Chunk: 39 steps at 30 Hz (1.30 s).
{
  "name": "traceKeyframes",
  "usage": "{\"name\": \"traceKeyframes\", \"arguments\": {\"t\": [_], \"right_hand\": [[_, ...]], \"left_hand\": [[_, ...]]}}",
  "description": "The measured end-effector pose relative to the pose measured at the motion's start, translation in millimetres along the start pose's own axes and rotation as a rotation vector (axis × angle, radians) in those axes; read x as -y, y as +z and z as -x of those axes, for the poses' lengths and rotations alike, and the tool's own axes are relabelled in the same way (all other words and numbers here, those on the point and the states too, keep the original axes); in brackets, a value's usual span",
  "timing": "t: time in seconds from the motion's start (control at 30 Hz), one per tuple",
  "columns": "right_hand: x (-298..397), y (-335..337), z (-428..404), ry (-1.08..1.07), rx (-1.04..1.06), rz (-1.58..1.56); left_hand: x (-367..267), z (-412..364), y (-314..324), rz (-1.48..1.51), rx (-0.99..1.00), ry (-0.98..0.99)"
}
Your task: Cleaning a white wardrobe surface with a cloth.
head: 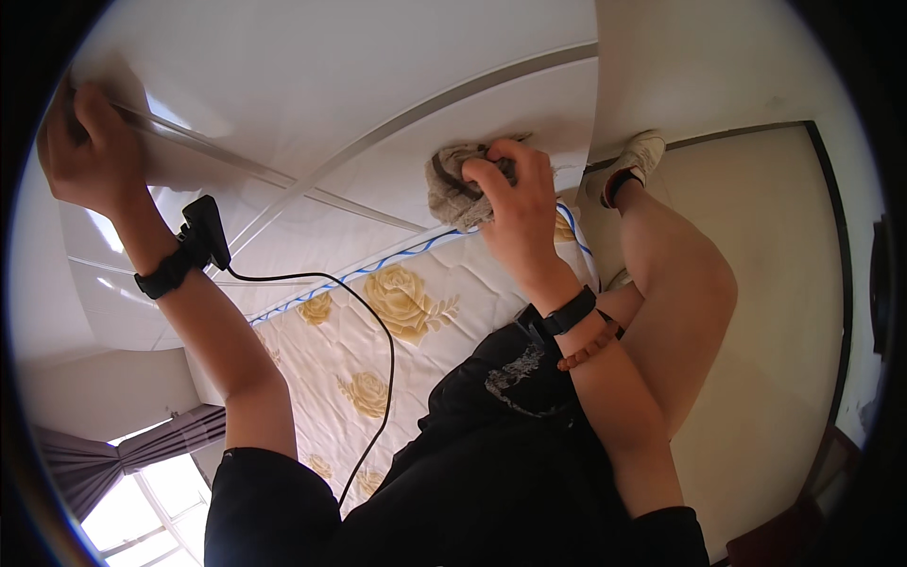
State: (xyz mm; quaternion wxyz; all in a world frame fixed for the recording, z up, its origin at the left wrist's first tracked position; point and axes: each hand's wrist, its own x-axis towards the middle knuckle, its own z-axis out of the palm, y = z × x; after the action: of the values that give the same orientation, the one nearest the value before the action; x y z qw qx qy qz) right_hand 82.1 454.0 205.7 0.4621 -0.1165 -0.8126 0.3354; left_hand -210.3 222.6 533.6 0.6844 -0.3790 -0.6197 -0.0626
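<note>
My right hand [528,205] grips a bunched grey-brown cloth [460,188] with a dark stripe and presses it on a glossy white panel [439,117] crossed by grey trim strips. This lies just above the edge of a floral mattress [453,269]. My left hand [96,145] is raised at the far left against the same glossy surface. Its fingers are curled and partly blurred, and whether it holds anything cannot be made out. A black device [205,230] is strapped to my left wrist, with a cable running from it.
The black cable [388,340] loops across the mattress towards my body. My bent leg and shoe [641,156] rest over the pale floor [765,283], which has a dark border. A window [152,514] with tied curtains [106,461] is at lower left. A dark red object [779,539] stands at lower right.
</note>
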Motion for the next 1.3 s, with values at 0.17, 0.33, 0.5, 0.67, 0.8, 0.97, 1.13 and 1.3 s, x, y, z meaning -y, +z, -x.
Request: {"name": "traceKeyframes", "arguments": {"t": [0.17,0.33,0.5,0.67,0.8,0.97,1.13,1.3], "right_hand": [[2,39,41,-0.103,0.17,0.034],[-20,79,107,0.031,0.785,-0.037],[-23,59,90,0.173,1.04,-0.131],[-21,55,95,0.174,0.964,-0.185],[-25,32,90,0.238,0.945,-0.171],[-15,29,79,0.208,0.883,-0.18],[-2,28,57,0.203,0.847,-0.23],[17,23,38,0.18,0.85,-0.326]], "left_hand": [[-30,3,-3,0.073,-0.059,-0.035],[-57,-1,-2,0.154,-0.071,-0.024],[-90,-5,-48,0.411,-0.146,0.13],[-266,8,-173,1.492,0.398,0.008],[-311,-24,-222,1.775,0.281,-0.16],[-353,-38,-245,1.369,-0.098,-0.484],[-294,-18,-231,1.368,-0.103,-0.135],[-214,14,-252,1.427,0.29,-0.001]]}}
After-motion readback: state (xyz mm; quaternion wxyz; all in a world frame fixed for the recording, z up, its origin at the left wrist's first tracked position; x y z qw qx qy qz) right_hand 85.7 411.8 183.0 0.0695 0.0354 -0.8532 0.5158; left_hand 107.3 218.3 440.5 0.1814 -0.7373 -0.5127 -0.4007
